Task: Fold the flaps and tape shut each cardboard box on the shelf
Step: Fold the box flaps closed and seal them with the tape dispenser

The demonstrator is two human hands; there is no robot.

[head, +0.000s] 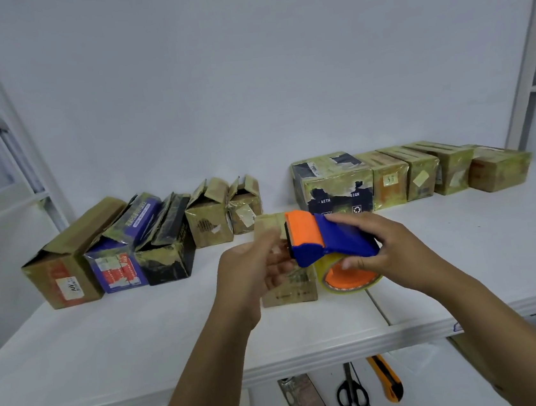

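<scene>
A small brown cardboard box (288,292) stands in the middle of the white shelf (142,344). My right hand (385,249) grips a blue and orange tape dispenser (327,239) with a roll of clear tape over the box's top. My left hand (251,271) is at the dispenser's front edge, fingers pinched at the tape end against the box. Open-flapped boxes (124,246) line the shelf's back left. A row of closed, taped boxes (390,177) sits at the back right.
The white wall stands close behind the boxes. Metal shelf uprights (525,73) frame both sides. On a lower level lie black scissors (351,390), an orange utility knife (388,379) and a phone-shaped case (302,399).
</scene>
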